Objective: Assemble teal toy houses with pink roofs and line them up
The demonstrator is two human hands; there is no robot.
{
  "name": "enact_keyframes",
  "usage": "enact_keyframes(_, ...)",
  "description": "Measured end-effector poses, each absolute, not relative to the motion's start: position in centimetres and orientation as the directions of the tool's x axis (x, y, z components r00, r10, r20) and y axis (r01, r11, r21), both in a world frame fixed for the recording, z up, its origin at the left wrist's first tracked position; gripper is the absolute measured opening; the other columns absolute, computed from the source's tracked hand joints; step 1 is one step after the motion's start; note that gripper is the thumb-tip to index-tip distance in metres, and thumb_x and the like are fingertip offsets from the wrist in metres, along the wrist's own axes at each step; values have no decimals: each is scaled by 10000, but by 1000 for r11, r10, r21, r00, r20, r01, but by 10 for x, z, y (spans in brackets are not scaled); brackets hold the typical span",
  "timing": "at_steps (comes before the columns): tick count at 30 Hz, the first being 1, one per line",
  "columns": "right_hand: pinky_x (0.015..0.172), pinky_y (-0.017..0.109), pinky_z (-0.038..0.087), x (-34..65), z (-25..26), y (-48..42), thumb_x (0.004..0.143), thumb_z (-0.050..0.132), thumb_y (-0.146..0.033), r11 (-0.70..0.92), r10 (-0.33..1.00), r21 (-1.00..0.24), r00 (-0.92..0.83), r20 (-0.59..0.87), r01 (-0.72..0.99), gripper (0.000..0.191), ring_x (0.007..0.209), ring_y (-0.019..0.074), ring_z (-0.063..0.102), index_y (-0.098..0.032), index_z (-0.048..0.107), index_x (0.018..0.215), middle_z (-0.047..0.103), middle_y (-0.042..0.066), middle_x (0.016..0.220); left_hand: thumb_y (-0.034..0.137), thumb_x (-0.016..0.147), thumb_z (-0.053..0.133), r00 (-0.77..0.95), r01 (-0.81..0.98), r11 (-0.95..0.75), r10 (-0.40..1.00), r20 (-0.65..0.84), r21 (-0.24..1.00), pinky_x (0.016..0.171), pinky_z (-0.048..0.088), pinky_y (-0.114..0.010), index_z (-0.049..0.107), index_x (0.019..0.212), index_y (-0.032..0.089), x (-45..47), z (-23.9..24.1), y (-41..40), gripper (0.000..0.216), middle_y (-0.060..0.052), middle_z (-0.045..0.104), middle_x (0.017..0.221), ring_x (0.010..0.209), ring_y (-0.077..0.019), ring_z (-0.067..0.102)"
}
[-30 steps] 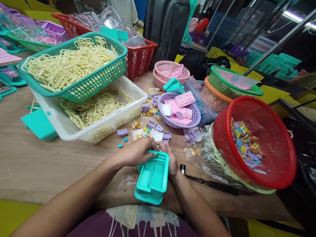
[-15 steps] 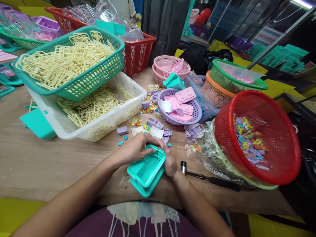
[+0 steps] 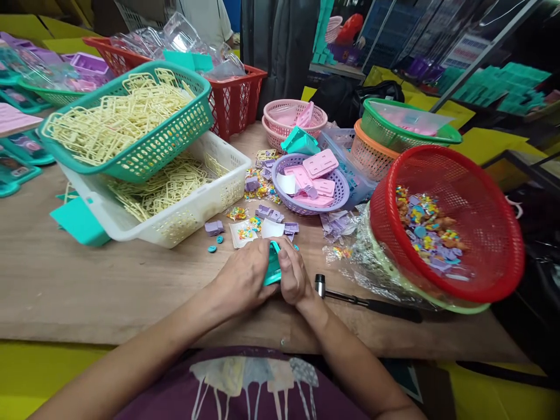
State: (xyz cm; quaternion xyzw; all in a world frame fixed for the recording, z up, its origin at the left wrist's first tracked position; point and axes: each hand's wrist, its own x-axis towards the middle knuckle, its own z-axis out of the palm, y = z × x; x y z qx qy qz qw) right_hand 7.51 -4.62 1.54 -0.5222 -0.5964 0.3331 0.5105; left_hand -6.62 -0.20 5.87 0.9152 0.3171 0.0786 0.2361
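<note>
Between my two hands is a teal plastic case [image 3: 273, 269], tipped up so that only a narrow strip of it shows. My left hand [image 3: 247, 271] is wrapped round its left side, and my right hand [image 3: 294, 273] grips its right side; much of the case is hidden behind the fingers. Just beyond the hands lie a white card piece [image 3: 272, 228], purple plastic parts [image 3: 270, 213], small blue round pieces [image 3: 212, 249] and a packet of colourful bits [image 3: 244, 233]. A hammer [image 3: 363, 301] rests on the table to the right of my right hand.
At left, a teal basket [image 3: 166, 143] of cream plastic frames sits on a white crate [image 3: 210, 201]. A purple basket [image 3: 306, 209] holds pink pieces. On the right a tilted red basket [image 3: 485, 256] contains small mixed parts. A red crate [image 3: 238, 99] stands behind.
The teal case, lying open side up before, is now turned up on edge between my hands. My left hand has moved from inside it to its left side. The view has shifted slightly.
</note>
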Motion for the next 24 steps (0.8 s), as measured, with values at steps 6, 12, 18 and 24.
enact_keyframes(6, 934, 371, 413, 77, 8, -43, 1007, 270, -456, 213, 960, -957, 141, 243, 197, 466, 990, 231, 561, -226, 660, 1114, 637, 70, 1066, 321, 787, 599, 758, 623, -670, 644, -101, 403, 813, 518, -484, 491, 1104, 93, -57, 69, 7, 405, -195, 623, 1018, 942, -345, 625)
enact_keyframes(12, 1011, 373, 410, 67, -8, -34, 949, 241, -644, 164, 901, -950, 433, 35, -264, 602, 1087, 217, 580, -228, 615, 1172, 654, 54, 1115, 559, 648, 768, 693, 511, -670, 692, 204, 539, 1104, 344, -583, 160, 1501, 161, -89, 77, 11, 1121, -228, 312, 1507, 1380, -416, 341)
enact_keyframes(18, 1008, 399, 432, 62, -10, -31, 941, 329, -616, 79, 916, -902, 388, -102, -425, 533, 1113, 224, 586, -208, 617, 1128, 650, 78, 1158, 530, 744, 725, 497, 521, -366, 865, 75, 771, 966, 494, -455, 332, 1395, 169, -119, 45, -4, 842, -143, 552, 1288, 1150, -299, 574)
enact_keyframes(24, 1155, 494, 272, 72, 46, -52, 916, 452, -597, 388, 886, -849, 110, 451, 358, 615, 1331, 292, 408, -232, 448, 1411, 466, 104, 1418, 465, 694, 760, 601, 562, -584, 775, 196, 585, 1041, 414, -520, 397, 1384, 152, -121, 63, -12, 840, -185, 515, 1311, 1222, -359, 498)
